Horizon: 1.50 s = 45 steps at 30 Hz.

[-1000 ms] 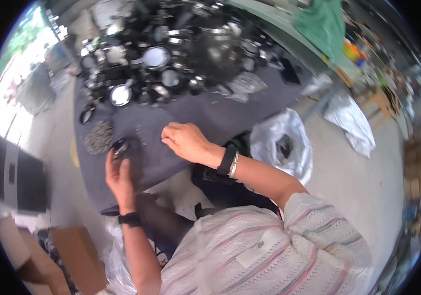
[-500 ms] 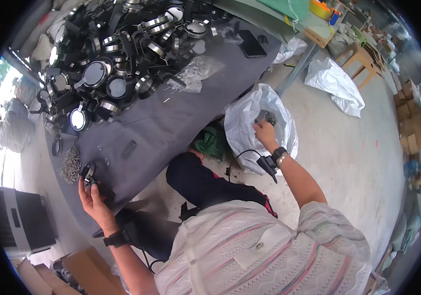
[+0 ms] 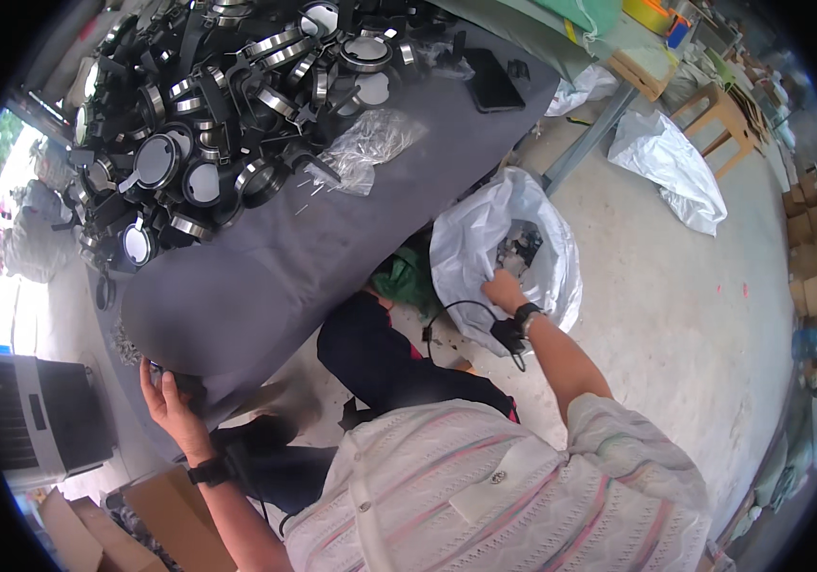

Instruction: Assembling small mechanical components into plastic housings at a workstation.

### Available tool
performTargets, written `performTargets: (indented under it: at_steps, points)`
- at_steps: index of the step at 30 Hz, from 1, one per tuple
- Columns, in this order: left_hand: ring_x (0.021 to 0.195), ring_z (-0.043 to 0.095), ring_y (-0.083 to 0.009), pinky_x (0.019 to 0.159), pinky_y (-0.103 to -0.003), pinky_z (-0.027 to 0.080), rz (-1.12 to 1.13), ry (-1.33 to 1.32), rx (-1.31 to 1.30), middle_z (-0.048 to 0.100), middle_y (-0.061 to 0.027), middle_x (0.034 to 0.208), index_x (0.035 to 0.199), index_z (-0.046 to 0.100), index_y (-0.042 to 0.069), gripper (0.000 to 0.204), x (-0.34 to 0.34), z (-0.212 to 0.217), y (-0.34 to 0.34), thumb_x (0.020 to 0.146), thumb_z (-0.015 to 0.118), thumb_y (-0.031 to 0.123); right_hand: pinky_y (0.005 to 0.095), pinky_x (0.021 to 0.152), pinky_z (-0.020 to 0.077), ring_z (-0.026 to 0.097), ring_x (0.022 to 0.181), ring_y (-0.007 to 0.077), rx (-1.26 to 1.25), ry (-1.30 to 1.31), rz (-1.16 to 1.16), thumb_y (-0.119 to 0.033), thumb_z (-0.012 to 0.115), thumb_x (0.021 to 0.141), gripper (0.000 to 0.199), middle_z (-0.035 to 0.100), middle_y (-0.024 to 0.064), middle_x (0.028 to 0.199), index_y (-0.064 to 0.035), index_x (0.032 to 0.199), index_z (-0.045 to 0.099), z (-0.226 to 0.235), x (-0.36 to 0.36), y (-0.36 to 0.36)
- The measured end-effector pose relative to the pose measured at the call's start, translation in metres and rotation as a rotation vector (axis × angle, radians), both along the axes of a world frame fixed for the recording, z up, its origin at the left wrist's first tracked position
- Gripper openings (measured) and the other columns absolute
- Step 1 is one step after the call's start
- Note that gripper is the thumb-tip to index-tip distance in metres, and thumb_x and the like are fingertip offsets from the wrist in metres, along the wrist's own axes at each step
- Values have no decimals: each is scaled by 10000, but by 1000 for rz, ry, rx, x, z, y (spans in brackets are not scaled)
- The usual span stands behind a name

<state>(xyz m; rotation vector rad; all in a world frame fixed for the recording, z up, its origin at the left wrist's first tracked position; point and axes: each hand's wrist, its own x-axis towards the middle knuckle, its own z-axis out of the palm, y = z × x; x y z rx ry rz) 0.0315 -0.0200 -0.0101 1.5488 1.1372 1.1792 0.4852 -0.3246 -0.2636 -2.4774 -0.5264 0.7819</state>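
Note:
At the table's near left edge, my left hand [image 3: 172,405] has its fingers closed round a dark round part [image 3: 183,383], mostly hidden by the hand; silver metal showed on it earlier. Just beyond that hand, a smooth grey blur covers the cloth. A heap of small metal pieces [image 3: 126,345] shows in part beside it. My right hand [image 3: 502,290] is inside the near side of a white plastic sack [image 3: 561,296], fingers curled together; what they hold, if anything, cannot be seen. Small dark and grey pieces [image 3: 520,244] lie in the sack, just beyond the hand.
Round black-and-silver parts [image 3: 204,181] are piled across the far left of the grey cloth [image 3: 332,238]. A clear plastic bag [image 3: 370,143] and a black phone [image 3: 494,81] lie to their right. Silver sheeting [image 3: 671,172] and a wooden stool [image 3: 718,129] stand beyond the sack.
My right hand has drawn back toward me inside the sack, baring the pieces there. My left hand has moved slightly nearer, and the part in it shows less. The view has shifted a little.

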Motion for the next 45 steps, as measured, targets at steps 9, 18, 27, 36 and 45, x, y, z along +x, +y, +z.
performTargets:
  at_steps: [9, 18, 27, 36, 45]
  points:
    - [698, 520, -27, 567, -150, 375, 5, 16, 3, 601, -3, 854, 1394, 393, 66, 512, 5, 1, 2, 928, 564, 189, 432, 821, 474, 613, 922, 423, 295, 21, 32, -150, 559, 734, 356, 623, 317, 923, 84, 997, 604, 121, 8, -18]
    - [776, 540, -84, 661, -210, 437, 46, 65, -8, 591, -42, 922, 1383, 407, 70, 461, -2, -9, 7, 951, 508, 193, 379, 791, 477, 634, 909, 306, 336, 380, 254, -448, 679, 792, 577, 660, 199, 925, 83, 995, 580, 16, -58, -41]
    - [765, 518, -80, 671, -214, 422, 90, 179, -17, 584, -49, 925, 1389, 398, 73, 484, -6, 0, 8, 947, 512, 234, 385, 724, 499, 622, 769, 319, 215, -90, 522, -128, 606, 802, 190, 655, 133, 830, 8, 932, 636, -43, 35, -48]
    - [812, 517, -94, 746, -233, 423, 99, 134, -49, 567, -42, 968, 1397, 394, 94, 492, -5, 5, 6, 941, 517, 228, 430, 846, 505, 620, 955, 362, -242, -172, 305, -45, 589, 758, 300, 634, 221, 1007, 12, 1052, 581, -100, 13, -34]
    - [852, 551, -108, 773, -257, 440, 108, 140, -58, 572, -32, 954, 1387, 430, 153, 507, 8, -4, 5, 924, 561, 312, 429, 799, 512, 645, 935, 308, -443, -102, 375, -162, 671, 720, 371, 649, 198, 953, -8, 1034, 547, -83, 21, -54]
